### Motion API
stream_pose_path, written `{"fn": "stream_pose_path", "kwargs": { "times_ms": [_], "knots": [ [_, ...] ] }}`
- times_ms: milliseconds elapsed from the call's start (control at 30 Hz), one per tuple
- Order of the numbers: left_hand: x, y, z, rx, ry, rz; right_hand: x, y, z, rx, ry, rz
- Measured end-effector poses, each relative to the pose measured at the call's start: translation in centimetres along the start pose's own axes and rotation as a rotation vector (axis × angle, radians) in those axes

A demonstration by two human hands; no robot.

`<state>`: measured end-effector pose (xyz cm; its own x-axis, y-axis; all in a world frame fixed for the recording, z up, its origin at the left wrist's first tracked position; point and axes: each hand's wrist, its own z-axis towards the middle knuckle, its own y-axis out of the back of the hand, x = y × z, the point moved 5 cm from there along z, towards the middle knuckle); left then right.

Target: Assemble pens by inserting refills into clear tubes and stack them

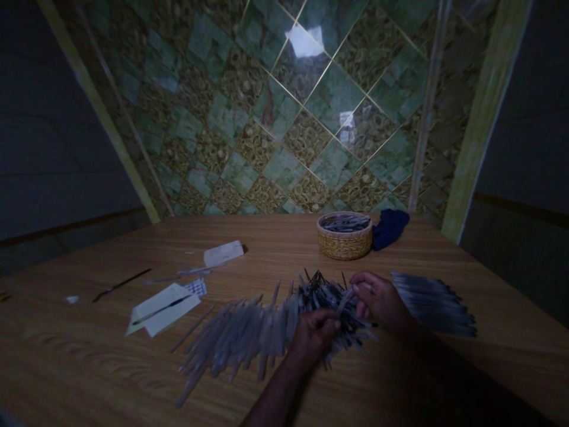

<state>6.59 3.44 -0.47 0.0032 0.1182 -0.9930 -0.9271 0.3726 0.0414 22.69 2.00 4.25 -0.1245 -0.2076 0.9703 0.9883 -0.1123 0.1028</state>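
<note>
Between my two hands is a slim, pale, translucent-looking strip (345, 301), slanting up to the right; its exact kind is too dim to tell. My left hand (312, 335) pinches its lower end, and the fingers of my right hand (376, 299) are closed at its upper end. Under and behind them lies a jumbled heap of dark thin sticks (317, 290). Leftward from the heap spreads a row of greyish slim strips (240, 335), loosely side by side. Beyond my right wrist, a neat bundle of dark slim pieces (433, 303) lies flat.
A woven basket (344, 244) full of similar slim pieces stands at the back, a dark blue cloth (391, 228) beside it. On the left are a pale box (223, 254), pale paper (166, 305) with a thin brush-like stick on it, and a long dark stick (121, 286).
</note>
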Motion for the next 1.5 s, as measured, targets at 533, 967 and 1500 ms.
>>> {"fn": "stream_pose_path", "kwargs": {
  "times_ms": [533,967,1500],
  "knots": [
    [0.5,0.1,0.3,0.029,0.034,-0.03,-0.4,0.7,-0.7,-0.055,-0.022,0.037],
    [-1.3,1.1,0.2,-0.137,0.05,-0.444,-6.4,-4.1,-4.6,0.045,-0.331,0.429],
    [-1.7,1.0,0.0,-0.177,0.036,-0.492,-6.4,-4.4,-5.4,0.008,-0.359,0.738]
  ]
}}
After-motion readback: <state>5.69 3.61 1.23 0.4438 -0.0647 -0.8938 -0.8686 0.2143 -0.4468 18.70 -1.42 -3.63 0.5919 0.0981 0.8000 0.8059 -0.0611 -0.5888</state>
